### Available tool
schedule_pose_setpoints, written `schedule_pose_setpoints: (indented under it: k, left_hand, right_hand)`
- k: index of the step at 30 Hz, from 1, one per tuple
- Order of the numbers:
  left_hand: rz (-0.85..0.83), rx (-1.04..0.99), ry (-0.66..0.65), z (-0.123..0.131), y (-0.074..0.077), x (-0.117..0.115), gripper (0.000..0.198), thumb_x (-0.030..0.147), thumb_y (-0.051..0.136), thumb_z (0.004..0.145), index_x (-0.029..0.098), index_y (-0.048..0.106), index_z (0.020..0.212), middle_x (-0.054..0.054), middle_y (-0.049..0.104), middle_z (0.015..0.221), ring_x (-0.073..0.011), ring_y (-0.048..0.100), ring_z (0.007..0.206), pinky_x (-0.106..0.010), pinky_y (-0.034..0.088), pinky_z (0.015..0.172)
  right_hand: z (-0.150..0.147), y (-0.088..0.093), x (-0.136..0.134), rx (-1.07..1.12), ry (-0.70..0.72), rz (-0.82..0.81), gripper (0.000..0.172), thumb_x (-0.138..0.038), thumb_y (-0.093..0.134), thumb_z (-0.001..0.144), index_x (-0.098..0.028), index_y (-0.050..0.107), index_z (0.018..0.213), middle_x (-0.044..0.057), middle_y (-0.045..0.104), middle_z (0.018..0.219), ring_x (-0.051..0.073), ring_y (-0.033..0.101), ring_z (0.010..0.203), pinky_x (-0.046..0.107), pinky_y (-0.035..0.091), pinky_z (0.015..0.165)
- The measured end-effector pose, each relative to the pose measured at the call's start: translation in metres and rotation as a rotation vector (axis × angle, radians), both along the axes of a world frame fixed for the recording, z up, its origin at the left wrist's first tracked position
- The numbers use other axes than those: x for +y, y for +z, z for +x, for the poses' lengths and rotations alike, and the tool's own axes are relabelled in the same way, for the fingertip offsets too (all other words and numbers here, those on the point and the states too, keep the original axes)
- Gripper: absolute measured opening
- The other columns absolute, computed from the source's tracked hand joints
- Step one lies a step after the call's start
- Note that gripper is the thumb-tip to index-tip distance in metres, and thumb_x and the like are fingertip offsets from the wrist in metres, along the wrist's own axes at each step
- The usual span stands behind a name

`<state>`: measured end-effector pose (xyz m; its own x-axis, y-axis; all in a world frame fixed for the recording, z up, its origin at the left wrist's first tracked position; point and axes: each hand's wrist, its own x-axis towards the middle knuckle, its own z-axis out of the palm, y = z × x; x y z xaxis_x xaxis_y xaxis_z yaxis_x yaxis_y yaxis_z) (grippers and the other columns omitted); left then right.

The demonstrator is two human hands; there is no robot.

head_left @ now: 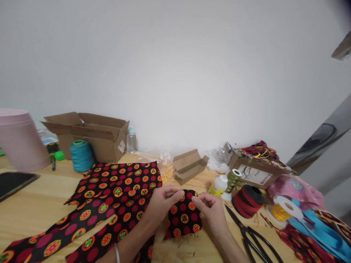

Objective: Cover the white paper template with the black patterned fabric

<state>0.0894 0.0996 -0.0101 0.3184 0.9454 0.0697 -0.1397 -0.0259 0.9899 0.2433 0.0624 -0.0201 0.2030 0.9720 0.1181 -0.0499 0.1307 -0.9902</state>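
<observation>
Between my hands hangs a small piece of black fabric (184,218) printed with red dots and orange-green flowers. My left hand (166,199) pinches its upper left edge between thumb and fingers. At the upper right corner, my right hand (211,206) grips the same piece in a thumb-and-finger pinch. A larger sheet of the matching patterned fabric (128,180) lies flat on the table to the left, partly under my left forearm. Cut strips of it (74,228) stretch toward the lower left. Black scissors (248,233) lie to the right of my right hand.
A glue bottle (218,185), green thread spool (234,180), red-and-black ribbon roll (248,201) and yellow cord spool (283,209) stand right. Behind are a small open carton (189,166) and large cardboard box (90,135). A teal thread cone (81,156), pink bin (23,140) and phone (15,183) sit left.
</observation>
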Motion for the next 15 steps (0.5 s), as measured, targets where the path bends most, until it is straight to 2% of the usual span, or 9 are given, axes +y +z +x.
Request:
schedule_pose_setpoints:
  k: [5, 11, 15]
  left_hand:
    - [0.025, 0.045, -0.021, -0.004, 0.0, 0.002, 0.024, 0.04, 0.066, 0.063, 0.016, 0.07, 0.062, -0.001, 0.068, 0.058, -0.0159, 0.057, 0.057, -0.026, 0.043, 0.058]
    - [0.088, 0.083, -0.041, -0.001, 0.002, -0.004, 0.02, 0.034, 0.065, 0.066, 0.016, 0.07, 0.06, -0.001, 0.068, 0.056, -0.0159, 0.057, 0.056, -0.024, 0.041, 0.055]
    - [0.1, 0.09, -0.044, 0.005, 0.001, -0.011, 0.02, 0.031, 0.062, 0.067, 0.017, 0.07, 0.056, 0.001, 0.066, 0.053, -0.0143, 0.055, 0.052, -0.022, 0.039, 0.051]
  right_hand:
    - [0.0, -0.006, -0.002, -0.052, 0.042, 0.005, 0.023, -0.034, 0.073, 0.059, -0.014, 0.063, 0.051, -0.002, 0.053, 0.045, 0.008, 0.036, 0.044, 0.022, 0.026, 0.044]
    - [-0.006, 0.0, -0.003, -0.046, 0.044, 0.004, 0.026, -0.038, 0.07, 0.061, -0.015, 0.062, 0.052, -0.003, 0.054, 0.047, 0.009, 0.039, 0.046, 0.021, 0.029, 0.045]
    - [-0.011, 0.003, -0.002, -0.018, 0.024, -0.021, 0.025, -0.035, 0.071, 0.06, -0.015, 0.061, 0.049, -0.004, 0.052, 0.046, 0.008, 0.039, 0.048, 0.02, 0.029, 0.047]
